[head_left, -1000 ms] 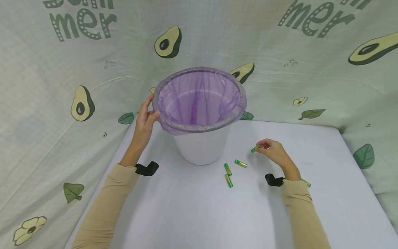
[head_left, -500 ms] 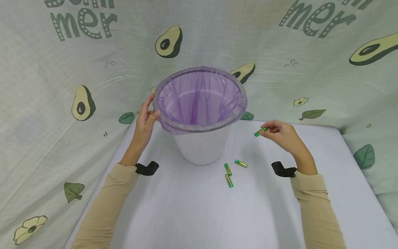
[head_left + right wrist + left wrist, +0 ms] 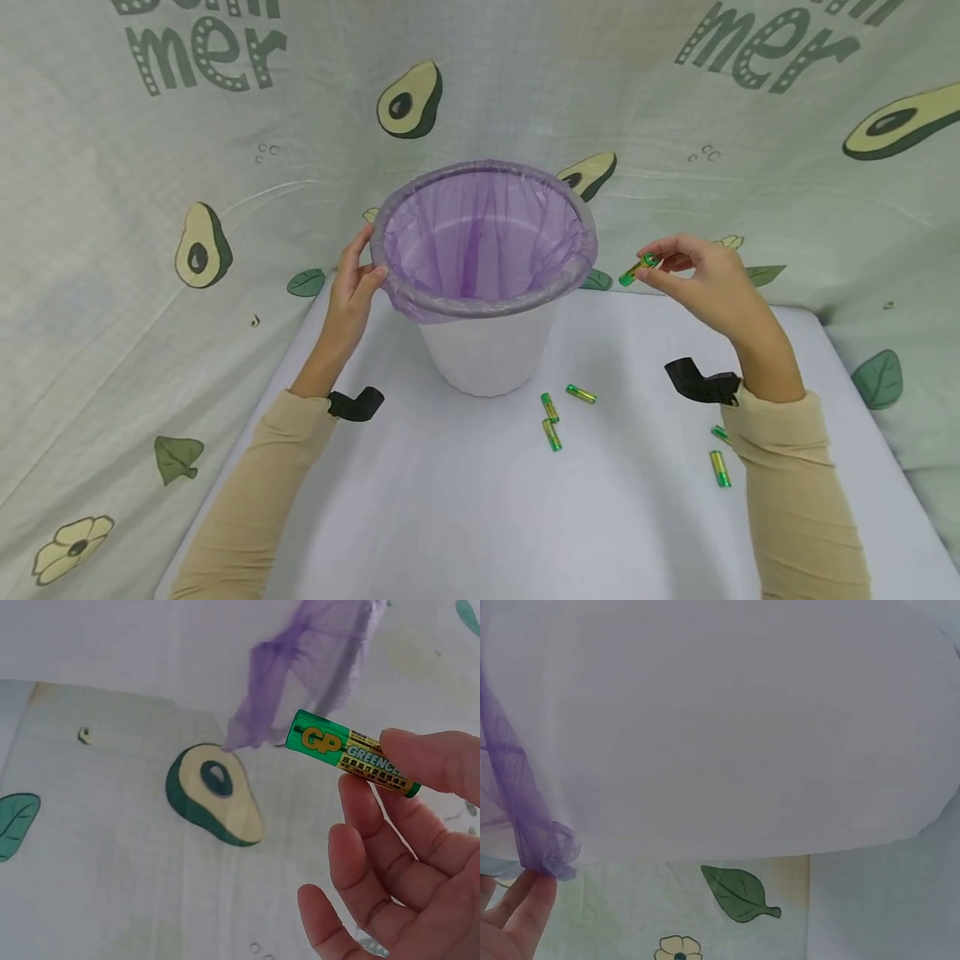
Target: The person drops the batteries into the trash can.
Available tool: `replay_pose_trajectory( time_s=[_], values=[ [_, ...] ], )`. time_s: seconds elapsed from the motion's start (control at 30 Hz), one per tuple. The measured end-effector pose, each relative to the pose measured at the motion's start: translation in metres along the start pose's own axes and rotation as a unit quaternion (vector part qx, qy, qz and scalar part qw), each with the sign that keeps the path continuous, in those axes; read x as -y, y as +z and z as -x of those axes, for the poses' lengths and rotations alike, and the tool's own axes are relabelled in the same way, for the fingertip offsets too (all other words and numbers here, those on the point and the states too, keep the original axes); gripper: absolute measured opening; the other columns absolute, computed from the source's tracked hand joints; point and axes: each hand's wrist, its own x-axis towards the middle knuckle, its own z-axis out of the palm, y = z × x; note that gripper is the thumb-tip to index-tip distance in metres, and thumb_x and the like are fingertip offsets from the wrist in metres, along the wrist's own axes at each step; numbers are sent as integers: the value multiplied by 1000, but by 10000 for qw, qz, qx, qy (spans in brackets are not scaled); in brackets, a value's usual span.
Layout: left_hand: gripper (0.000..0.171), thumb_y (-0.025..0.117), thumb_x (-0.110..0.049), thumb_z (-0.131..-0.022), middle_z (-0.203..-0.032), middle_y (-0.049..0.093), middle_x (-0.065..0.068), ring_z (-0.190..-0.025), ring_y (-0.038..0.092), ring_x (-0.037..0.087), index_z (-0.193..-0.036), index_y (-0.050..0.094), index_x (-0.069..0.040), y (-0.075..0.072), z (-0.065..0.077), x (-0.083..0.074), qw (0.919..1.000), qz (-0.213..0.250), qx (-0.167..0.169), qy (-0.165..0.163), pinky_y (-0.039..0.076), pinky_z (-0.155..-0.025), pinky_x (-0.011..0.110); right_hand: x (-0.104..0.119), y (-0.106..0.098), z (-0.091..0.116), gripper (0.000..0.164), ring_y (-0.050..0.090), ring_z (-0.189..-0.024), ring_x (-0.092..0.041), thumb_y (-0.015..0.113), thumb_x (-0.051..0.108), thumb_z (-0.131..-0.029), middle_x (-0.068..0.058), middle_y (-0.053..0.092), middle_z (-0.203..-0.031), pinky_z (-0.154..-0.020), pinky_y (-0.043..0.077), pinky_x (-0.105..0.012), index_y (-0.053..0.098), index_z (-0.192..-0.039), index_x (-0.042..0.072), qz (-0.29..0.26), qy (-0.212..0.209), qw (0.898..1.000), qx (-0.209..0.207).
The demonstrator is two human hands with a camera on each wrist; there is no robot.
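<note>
right hand (image 3: 712, 283) pinching battery (image 3: 343, 751) (labelled "gp"), cloth (image 3: 495, 92) printed "mer"

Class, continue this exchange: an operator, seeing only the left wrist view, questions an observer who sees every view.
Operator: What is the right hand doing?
Observer: The right hand pinches a green-and-gold cylindrical battery.
Operator: Is that battery over the white round bin?
Observer: No, the head view shows it to the right of the bin's purple-bagged rim.
Operator: Are others lying loose?
Observer: Yes, five similar batteries show on the white table.
</note>
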Motion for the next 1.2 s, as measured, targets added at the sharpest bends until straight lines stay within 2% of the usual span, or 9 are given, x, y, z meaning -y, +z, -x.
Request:
replay_pose_trajectory(
  time_s=[0.13, 0.23, 0.4, 0.63, 0.8, 0.93, 1.07, 1.2],
  values=[
    [59, 44, -18, -93, -152, 23, -2, -106, 48, 10, -148, 24, -15, 0, 0, 0, 10000, -79, 16, -41, 41, -91, 18, 16, -8, -5, 31, 50, -88, -4, 65, 33, -85, 13, 60, -88, -72, 37, -27, 64, -110, 14, -73, -226, 9997, -77],
    [59, 44, -19, -93, -152, 24, -3, -107, 48, 10, -148, 24, -17, -1, 0, 1, 9999, -135, 1, -61, 40, -91, 20, 31, -12, -11, 32, 51, -88, -4, 65, 33, -85, 13, 61, -90, -73, 36, -27, 63, -111, 15, -115, -370, 9992, -57],
    [59, 44, -16, -93, -152, 24, -1, -107, 47, 11, -148, 24, -15, -1, -1, 1, 9999, -91, -8, -59, 40, -93, 21, 53, -14, -25, 33, 52, -89, -6, 65, 34, -85, 4, 62, -95, -75, 34, -28, 64, -112, 14, -155, -577, 9982, 44],
    [59, 43, -15, -93, -152, 23, -1, -106, 49, 10, -148, 23, -14, 0, 0, 1, 10000, -72, 4, -22, 41, -92, 19, 79, -9, -55, 30, 55, -83, -9, 66, 24, -85, 0, 62, -92, -72, 40, -21, 64, -111, 10, -203, -966, 9932, 610],
    [59, 43, -15, -92, -152, 23, -2, -106, 49, 9, -148, 23, -15, 1, -1, 0, 9999, -78, 61, 18, 41, -91, 19, 98, -4, -80, 30, 56, -86, -12, 66, 24, -85, -3, 65, -94, -76, 41, -25, 64, -110, 9, 101, -1066, 9871, 1190],
    [59, 42, -16, -93, -152, 23, -3, -106, 50, 10, -148, 23, -17, 1, -2, -1, 9999, -133, 65, 6, 41, -92, 20, 114, 4, -102, 29, 55, -94, -16, 64, 24, -85, -7, 66, -100, -81, 40, -31, 63, -110, 9, 583, -1076, 9774, 1725],
    [59, 42, -16, -93, -152, 22, -4, -107, 50, 11, -149, 23, -18, 0, 0, -1, 9998, -148, 52, -93, 42, -92, 20, 126, 17, -125, 25, 53, -98, -18, 63, 21, -85, -7, 64, -104, -85, 40, -33, 63, -107, 8, 970, -1095, 9632, 2255],
    [58, 42, -15, -94, -152, 23, -3, -107, 50, 11, -148, 23, -18, 0, 2, -2, 9998, -158, 23, -100, 41, -92, 19, 136, 31, -146, 24, 53, -95, -19, 63, 21, -85, -7, 62, -102, -83, 41, -32, 63, -105, 8, 1321, -1083, 9440, 2822]
  ],
)
